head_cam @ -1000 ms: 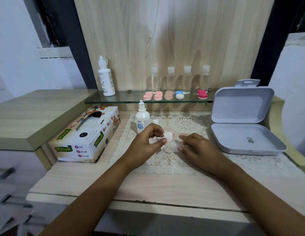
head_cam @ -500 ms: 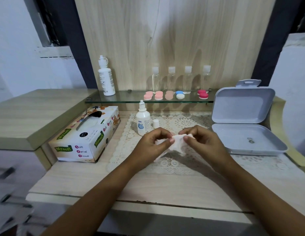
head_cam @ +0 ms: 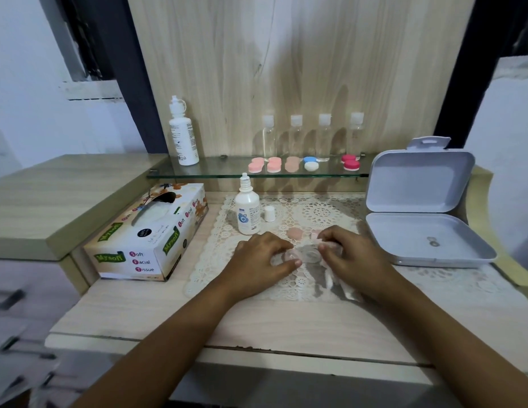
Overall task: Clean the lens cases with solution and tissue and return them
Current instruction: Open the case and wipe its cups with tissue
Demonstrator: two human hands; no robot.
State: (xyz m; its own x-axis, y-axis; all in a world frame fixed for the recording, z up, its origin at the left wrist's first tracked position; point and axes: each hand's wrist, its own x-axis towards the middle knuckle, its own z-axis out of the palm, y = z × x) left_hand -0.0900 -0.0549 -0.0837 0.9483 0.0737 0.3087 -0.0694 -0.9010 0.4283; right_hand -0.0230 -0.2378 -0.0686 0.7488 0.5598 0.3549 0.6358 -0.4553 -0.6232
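Lace mat (head_cam: 318, 214) on wood desk (head_cam: 257, 319) w/ glass shelf (head_cam: 224, 169) behind.

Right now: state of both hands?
Left hand: fingers curled round a clear lens case, which is blurry.
Right hand: gripping the tissue.

One wide-angle camera, worn on a person's head, looks forward and down over a wooden desk (head_cam: 257, 319) from close range, facing the wood-panel back wall (head_cam: 286, 69). The left forearm (head_cam: 174, 337) and right forearm (head_cam: 433, 328) enter from the near edge; a tissue box (head_cam: 151, 234) sits left, an open grey box (head_cam: 404, 231) right, a glass shelf (head_cam: 221, 167) far.
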